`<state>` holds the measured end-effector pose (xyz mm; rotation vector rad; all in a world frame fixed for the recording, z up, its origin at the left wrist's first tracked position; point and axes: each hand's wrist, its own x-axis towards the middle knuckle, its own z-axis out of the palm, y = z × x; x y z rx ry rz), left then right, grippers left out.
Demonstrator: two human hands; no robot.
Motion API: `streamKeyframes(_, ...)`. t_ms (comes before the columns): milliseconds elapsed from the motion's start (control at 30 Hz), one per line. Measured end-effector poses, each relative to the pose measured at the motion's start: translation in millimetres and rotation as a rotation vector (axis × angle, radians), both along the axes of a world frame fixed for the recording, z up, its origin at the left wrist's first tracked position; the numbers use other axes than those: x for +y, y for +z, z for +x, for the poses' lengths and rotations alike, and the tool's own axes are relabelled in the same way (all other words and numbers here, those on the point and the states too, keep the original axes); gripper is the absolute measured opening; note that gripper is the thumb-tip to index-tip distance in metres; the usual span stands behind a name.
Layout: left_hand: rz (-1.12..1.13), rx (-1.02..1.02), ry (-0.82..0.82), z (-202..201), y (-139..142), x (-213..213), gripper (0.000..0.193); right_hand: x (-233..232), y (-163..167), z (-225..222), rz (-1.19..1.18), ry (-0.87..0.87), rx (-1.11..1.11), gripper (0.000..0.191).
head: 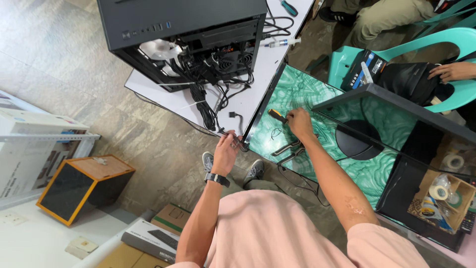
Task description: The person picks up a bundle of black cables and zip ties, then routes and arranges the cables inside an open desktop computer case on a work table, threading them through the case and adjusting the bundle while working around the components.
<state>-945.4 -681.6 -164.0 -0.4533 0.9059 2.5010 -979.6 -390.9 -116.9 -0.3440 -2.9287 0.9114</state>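
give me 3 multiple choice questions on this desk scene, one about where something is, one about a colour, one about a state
1. Where does the open computer case stand?
A. on the white table
B. on the floor
C. on the teal chair

2. What colour is the tabletop under the right hand?
A. plain red
B. green marbled
C. plain black

3. What is the state of the left hand?
A. flat on the floor
B. gripping the monitor
C. holding black cables at the table edge

Answers:
1. A, the case sits on the white table with its cables spilling onto it.
2. B, the surface shows a swirled green pattern.
3. C, its fingers close on cable ends hanging from the case, while the right hand grips a yellow-and-black tool.
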Motion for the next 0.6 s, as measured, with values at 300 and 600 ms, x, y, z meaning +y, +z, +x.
streamKeyframes(300,-0.656,0.261,-0.012,-43.1,20.1,22.9,0.033,-12.1,21.3,-8.1,0.029,-0.016,-0.113,0.017)
streamKeyframes(600,-1.37,0.82,0.218,-60.8,35.4,42.7,0.04,-9.6,16.2,-8.4,0.118,0.045,-0.029,0.014)
